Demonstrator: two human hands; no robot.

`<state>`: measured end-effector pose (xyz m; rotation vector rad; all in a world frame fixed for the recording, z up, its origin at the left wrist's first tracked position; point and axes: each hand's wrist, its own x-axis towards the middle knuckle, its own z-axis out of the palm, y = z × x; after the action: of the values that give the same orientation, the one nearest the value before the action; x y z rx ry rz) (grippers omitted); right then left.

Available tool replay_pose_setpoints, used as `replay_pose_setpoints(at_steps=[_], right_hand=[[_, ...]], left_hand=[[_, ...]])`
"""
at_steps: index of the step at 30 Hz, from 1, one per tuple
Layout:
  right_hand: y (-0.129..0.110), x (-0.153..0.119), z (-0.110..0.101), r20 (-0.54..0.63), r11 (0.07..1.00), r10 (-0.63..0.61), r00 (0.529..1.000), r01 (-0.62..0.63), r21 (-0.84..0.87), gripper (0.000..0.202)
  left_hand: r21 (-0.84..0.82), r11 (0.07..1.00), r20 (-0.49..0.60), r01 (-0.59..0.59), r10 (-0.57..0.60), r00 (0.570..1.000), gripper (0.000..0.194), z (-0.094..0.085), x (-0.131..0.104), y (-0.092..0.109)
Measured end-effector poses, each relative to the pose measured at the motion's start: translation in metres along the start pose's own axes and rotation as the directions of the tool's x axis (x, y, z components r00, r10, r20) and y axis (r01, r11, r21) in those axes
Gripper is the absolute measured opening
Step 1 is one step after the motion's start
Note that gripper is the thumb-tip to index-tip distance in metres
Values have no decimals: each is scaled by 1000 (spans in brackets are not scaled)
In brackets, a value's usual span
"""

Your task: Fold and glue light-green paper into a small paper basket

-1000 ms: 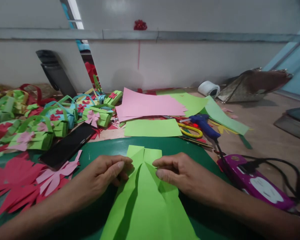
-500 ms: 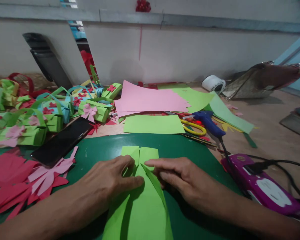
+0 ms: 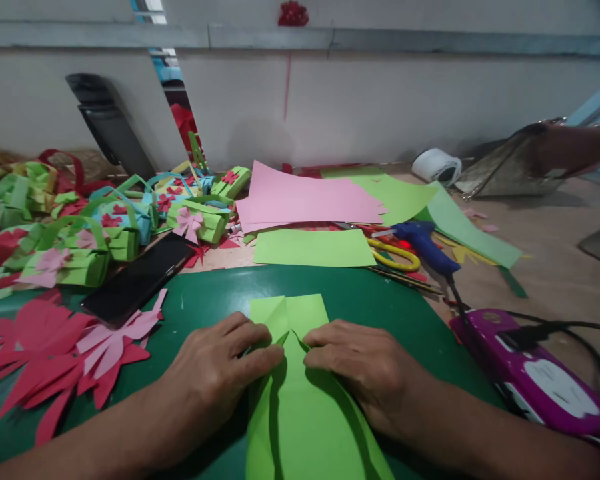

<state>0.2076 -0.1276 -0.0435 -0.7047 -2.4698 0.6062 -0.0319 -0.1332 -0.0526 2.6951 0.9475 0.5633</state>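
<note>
A green sheet of paper (image 3: 315, 413) lies lengthwise before me on the dark green surface (image 3: 220, 287), its long sides folded inward toward the middle. My left hand (image 3: 225, 367) pinches the left flap between thumb and fingers. On the opposite side, my right hand (image 3: 355, 360) grips the right flap in the same way, its fingertips close to the centre line. Both flaps stand partly raised below the hands, casting curved shadows on the paper. At the far end the folded edges lie flat and meet near the middle.
Left are a black phone (image 3: 140, 277), red paper cutouts (image 3: 35, 340), a pink cutout (image 3: 115, 343) and several small paper bags (image 3: 70, 267). Beyond are a green rectangle (image 3: 313, 248) and pink sheets (image 3: 305, 200). Right sit yellow-handled scissors (image 3: 395, 257), a blue glue gun (image 3: 427, 250) and a purple power strip (image 3: 535, 373).
My right hand has gone from an extended index finger to pinching the right flap. My left hand has closed on the left flap. The view has shifted slightly left.
</note>
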Motion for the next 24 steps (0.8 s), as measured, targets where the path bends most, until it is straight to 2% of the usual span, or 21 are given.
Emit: replay_pose_setpoints(at_steps=[5, 8, 13, 18, 24], right_hand=[[3, -2, 3, 1, 999, -43, 999, 43, -25, 22], [3, -3, 4, -2, 998, -47, 999, 46, -35, 21], [3, -2, 3, -6, 999, -44, 999, 44, -31, 18], [2, 0, 2, 23, 999, -13, 1000, 14, -41, 15], [4, 0, 3, -15, 999, -44, 999, 43, -11, 18]], left_hand=[[86, 989, -87, -119, 127, 988, 23, 7, -4, -6], [106, 984, -108, -147, 158, 981, 23, 9, -4, -8], [118, 985, -111, -124, 137, 984, 21, 9, 0, -5], [33, 994, -80, -103, 105, 991, 21, 9, 4, -4], [35, 994, -81, -100, 102, 991, 19, 9, 4, -5]])
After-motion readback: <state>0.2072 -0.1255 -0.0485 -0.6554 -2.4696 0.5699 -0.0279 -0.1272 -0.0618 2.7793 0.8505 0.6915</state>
